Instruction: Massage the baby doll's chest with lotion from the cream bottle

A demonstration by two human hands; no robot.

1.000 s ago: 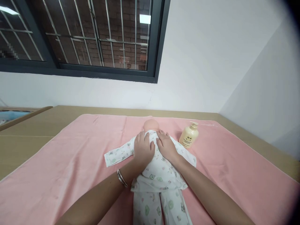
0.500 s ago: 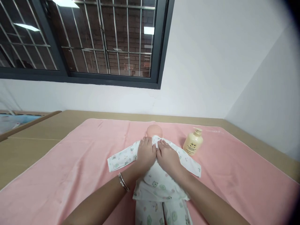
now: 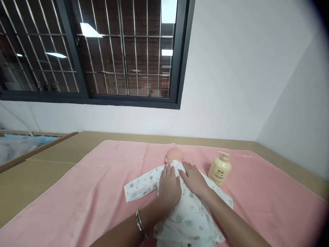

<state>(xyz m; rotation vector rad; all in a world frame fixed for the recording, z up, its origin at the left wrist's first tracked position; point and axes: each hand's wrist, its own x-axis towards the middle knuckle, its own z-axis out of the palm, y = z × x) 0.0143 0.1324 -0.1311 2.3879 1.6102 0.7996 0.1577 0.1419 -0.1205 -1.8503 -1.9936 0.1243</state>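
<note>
A baby doll in a white printed outfit lies face-up or face-down, I cannot tell which, with its bald head (image 3: pixel 174 155) pointing away from me. Its white long-sleeved top (image 3: pixel 189 216) spreads over the body, one sleeve (image 3: pixel 141 184) stretched to the left. My left hand (image 3: pixel 169 188) rests flat on the left chest or back area, fingers extended. Opposite it, my right hand (image 3: pixel 194 179) lies flat near the right shoulder, its fingers stretched out. Neither hand grips anything. The right sleeve is partly covered by my forearm.
A pale yellow pump bottle (image 3: pixel 220 168) stands right of the doll. Under both is a pink cloth (image 3: pixel 108 192) on a tan surface (image 3: pixel 51 151). A white wall and a barred window (image 3: pixel 128 99) rise behind. Bluish items (image 3: pixel 23 145) lie beyond the left edge.
My hands have moved apart, the right one outward towards the doll's right-side shoulder. The camera view has tilted up, so everything sits lower in the picture.
</note>
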